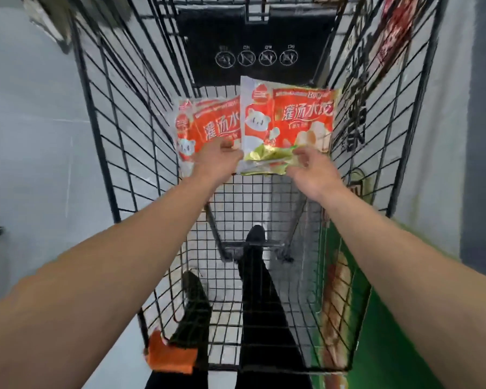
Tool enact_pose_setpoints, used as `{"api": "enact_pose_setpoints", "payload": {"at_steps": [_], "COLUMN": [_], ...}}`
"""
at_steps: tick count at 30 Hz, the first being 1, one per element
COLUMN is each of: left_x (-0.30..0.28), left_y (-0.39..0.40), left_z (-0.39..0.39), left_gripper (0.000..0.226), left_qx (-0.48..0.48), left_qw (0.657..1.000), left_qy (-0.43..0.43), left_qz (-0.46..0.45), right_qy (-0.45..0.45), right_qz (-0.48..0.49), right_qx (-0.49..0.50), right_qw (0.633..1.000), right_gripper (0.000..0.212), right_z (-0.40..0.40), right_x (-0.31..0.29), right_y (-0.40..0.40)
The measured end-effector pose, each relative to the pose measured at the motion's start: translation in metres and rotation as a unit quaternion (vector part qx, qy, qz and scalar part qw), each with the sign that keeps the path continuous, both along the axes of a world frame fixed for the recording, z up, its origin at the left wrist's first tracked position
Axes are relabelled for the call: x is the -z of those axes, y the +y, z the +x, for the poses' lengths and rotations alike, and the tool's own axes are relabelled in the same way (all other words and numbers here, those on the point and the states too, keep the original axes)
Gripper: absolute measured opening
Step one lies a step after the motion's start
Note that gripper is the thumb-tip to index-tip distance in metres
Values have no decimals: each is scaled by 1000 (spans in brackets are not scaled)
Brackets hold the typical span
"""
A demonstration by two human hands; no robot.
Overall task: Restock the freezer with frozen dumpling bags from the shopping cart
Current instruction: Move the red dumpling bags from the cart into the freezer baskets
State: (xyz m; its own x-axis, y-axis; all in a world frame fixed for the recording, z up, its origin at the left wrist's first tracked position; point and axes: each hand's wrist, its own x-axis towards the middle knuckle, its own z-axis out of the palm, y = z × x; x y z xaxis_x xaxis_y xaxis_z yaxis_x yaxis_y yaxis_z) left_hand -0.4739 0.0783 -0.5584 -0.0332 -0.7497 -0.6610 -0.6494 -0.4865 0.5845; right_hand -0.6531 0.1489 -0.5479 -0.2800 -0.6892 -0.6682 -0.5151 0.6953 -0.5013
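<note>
Bags lay inside the cart (pixel 118 141), long axes upright, print facing up. Left hand (pixel 216 160) gripped the left bag (pixel 208 127); right hand (pixel 312 172) pinched the right bag (pixel 289 122). Wire walls flanked both.

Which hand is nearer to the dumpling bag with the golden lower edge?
Right. The right hand pinches that bag's golden lower edge with its fingers. The left hand holds the other bag, just beside it.
</note>
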Motion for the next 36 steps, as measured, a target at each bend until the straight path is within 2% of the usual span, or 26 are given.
{"api": "enact_pose_setpoints", "payload": {"at_steps": [4,8,11,15,18,21,24,27,30,36], "left_x": [46,80,82,76,81,99,118,89,67,-9], "left_y": [-30,-49,-47,-38,-31,-27,-19,0,24,78], "left_z": [-36,-56,-53,-25,6,39,64,59,58,68], "left_gripper": [19,30,24,20,14,28,28,34,12,6], "left_qx": [-6,-55,-60,-151,-197,-219,-253,-306,-348,-316], "left_qw": [999,995,995,987,979,973,965,948,927,936], "left_qy": [-35,-84,-73,-43,-46,-72,-61,29,84,131], "left_qz": [-8,-23,-24,-31,-10,9,33,81,107,83], "right_qy": [-26,-27,-29,-13,-39,-78,-90,-87,-75,-59], "right_qz": [1,1,-12,-33,9,36,17,9,-3,-38], "right_qx": [61,105,151,239,310,319,311,301,286,280], "right_qw": [998,994,988,970,950,944,946,950,955,958], "right_gripper": [53,50,52,47,32,35,20,26,22,33], "right_z": [-11,-20,-18,-14,-13,-10,-7,3,16,41], "right_x": [36,60,70,79,94,105,108,99,78,-9], "right_y": [-4,-7,-18,-40,-48,-51,-52,-39,-17,47]}}
